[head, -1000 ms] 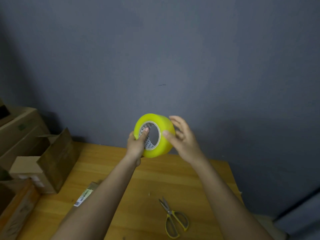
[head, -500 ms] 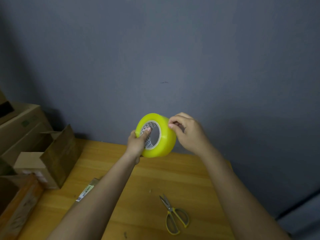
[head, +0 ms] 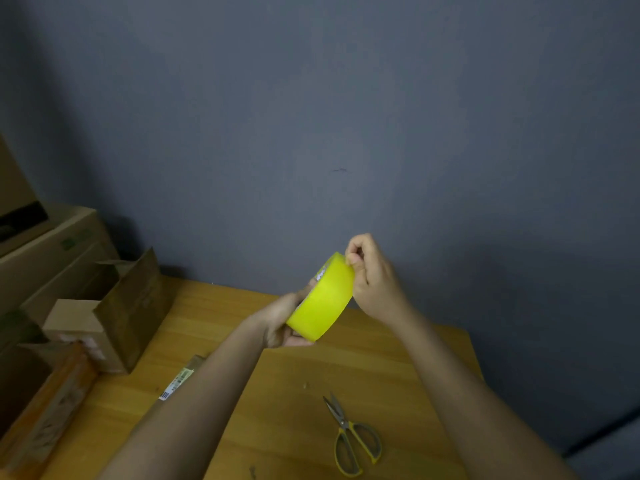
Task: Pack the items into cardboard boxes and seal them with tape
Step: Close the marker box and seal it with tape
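Honestly nothing here is readable. The tape roll (head: 320, 299) I'm holding has some dark print on the inner core, but only a sliver shows and it's too blurry to make out. The flat package (head: 180, 379) lying on the tabletop (head: 277, 410) has a white label with a barcode and a green patch, text too small to read. The big cardboard box (head: 52, 258) at the left has a greenish mark on its side, also illegible.

My body: left hand (head: 282, 320) and right hand (head: 372, 284) bare, ringless; both forearms bare, no sleeves, no watch.
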{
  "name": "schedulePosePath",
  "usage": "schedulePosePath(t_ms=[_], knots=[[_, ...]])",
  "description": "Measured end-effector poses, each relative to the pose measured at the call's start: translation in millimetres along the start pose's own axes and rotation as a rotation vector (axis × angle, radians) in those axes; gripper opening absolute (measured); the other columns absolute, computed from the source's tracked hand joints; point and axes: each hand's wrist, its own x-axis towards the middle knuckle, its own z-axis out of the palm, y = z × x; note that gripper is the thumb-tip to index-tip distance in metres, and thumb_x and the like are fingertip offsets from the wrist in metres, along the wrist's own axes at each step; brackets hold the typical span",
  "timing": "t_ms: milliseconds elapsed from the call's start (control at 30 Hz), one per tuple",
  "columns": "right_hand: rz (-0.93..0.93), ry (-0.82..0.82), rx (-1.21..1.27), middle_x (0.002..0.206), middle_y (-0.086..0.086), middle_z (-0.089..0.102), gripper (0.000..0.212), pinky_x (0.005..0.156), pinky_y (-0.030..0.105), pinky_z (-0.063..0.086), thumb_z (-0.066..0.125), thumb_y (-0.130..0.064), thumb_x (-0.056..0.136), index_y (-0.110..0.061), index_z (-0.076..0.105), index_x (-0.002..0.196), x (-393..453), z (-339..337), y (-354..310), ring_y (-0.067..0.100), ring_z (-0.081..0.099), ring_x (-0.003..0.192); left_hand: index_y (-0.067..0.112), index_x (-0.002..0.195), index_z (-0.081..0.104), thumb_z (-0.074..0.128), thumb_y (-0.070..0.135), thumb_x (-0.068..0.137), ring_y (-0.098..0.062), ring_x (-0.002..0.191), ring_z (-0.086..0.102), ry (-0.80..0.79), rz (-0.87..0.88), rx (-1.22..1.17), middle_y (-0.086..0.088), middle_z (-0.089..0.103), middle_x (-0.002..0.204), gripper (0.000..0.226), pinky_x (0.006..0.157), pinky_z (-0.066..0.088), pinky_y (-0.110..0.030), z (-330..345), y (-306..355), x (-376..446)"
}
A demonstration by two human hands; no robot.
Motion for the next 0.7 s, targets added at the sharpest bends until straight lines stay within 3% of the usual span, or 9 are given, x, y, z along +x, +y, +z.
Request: schedulePosePath(t_ms=[67,133,200,300,400,467,533,633,700], knots=[[0.042,-0.012,0.013,0.080,0.009,0.048,0.010,0.065,0.036,0.035,0.036,-0.004,0.092,-0.008,0.044,0.088,-0.5,-0.1,3.6,0.022,0.043,0.070,0.021,0.106,0.063,0.021,0.072,0.090,-0.020,0.076,0.071,-0.014,0.053,0.035,-0.001,0.073,0.085,0.068,0.061,0.058,-0.030,1.4,0.3,-4.3],[0.109,-0.015,0.034,0.082,0.010,0.049,0.015,0.066,0.036,0.035,0.036,-0.001,0.095,-0.014,0.040,0.090,-1.3,0.7,8.4,0.021,0.042,0.071,0.024,0.128,0.054,0.015,0.074,0.085,-0.022,0.116,0.059,0.145,0.207,0.104,0.001,0.060,0.127,0.077,0.090,0.051,-0.039,7.4,-3.1,-6.3],[0.145,-0.046,0.022,0.082,0.007,0.048,0.018,0.065,0.034,0.034,0.037,0.001,0.096,-0.017,0.037,0.090,-2.1,3.5,12.8,0.020,0.041,0.070,0.027,0.117,0.057,0.009,0.072,0.086,-0.020,0.134,0.038,0.348,0.492,0.174,-0.002,0.047,0.139,0.073,0.113,0.029,-0.041,13.2,-9.8,-12.5],[0.162,-0.118,-0.004,0.082,0.004,0.047,0.018,0.064,0.033,0.035,0.035,0.001,0.096,-0.016,0.036,0.091,-6.6,11.3,20.4,0.021,0.042,0.070,0.023,0.085,0.062,0.012,0.080,0.081,-0.007,0.099,0.056,0.175,0.734,0.188,0.001,0.065,0.099,0.076,0.092,0.042,-0.019,17.7,-22.3,-29.4],[0.182,-0.170,-0.030,0.081,0.005,0.047,0.019,0.067,0.039,0.040,0.035,0.003,0.094,-0.016,0.036,0.090,-15.8,22.4,31.2,0.027,0.045,0.072,0.013,0.091,0.062,0.047,0.073,0.078,-0.009,0.083,0.057,0.076,0.675,0.323,0.004,0.065,0.088,0.063,0.078,0.044,-0.027,14.5,-36.7,-36.5],[0.175,-0.211,-0.038,0.078,0.005,0.045,0.021,0.065,0.040,0.040,0.036,0.006,0.091,-0.015,0.037,0.089,-27.0,33.4,36.9,0.027,0.045,0.070,0.017,0.089,0.058,0.067,0.053,0.079,-0.014,0.079,0.060,0.096,0.595,0.377,-0.004,0.064,0.086,0.038,0.075,0.047,-0.036,9.8,-48.6,-34.1],[0.206,-0.258,-0.009,0.078,0.008,0.044,0.022,0.064,0.040,0.039,0.035,0.008,0.090,-0.013,0.037,0.089,-44.5,49.2,40.9,0.025,0.044,0.069,0.021,0.089,0.058,0.067,0.043,0.085,-0.016,0.075,0.064,0.133,0.510,0.421,-0.002,0.068,0.082,0.025,0.073,0.051,-0.037,3.6,-64.3,-32.6],[0.304,-0.345,0.063,0.082,0.011,0.045,0.023,0.067,0.041,0.039,0.033,0.012,0.087,-0.011,0.037,0.089,-73.9,78.2,41.6,0.029,0.047,0.074,0.010,0.097,0.062,0.063,0.051,0.086,-0.004,0.062,0.066,0.261,0.380,0.370,0.009,0.069,0.067,0.042,0.059,0.050,-0.015,-6.3,-96.5,-36.2],[0.291,-0.349,0.101,0.082,0.009,0.044,0.025,0.064,0.036,0.033,0.033,0.012,0.083,-0.012,0.036,0.089,-85.3,91.9,35.7,0.028,0.044,0.073,0.004,0.102,0.063,0.060,0.054,0.086,-0.001,0.068,0.066,0.387,0.310,0.388,0.010,0.070,0.073,0.053,0.064,0.048,-0.011,-17.3,-122.4,-37.2]])
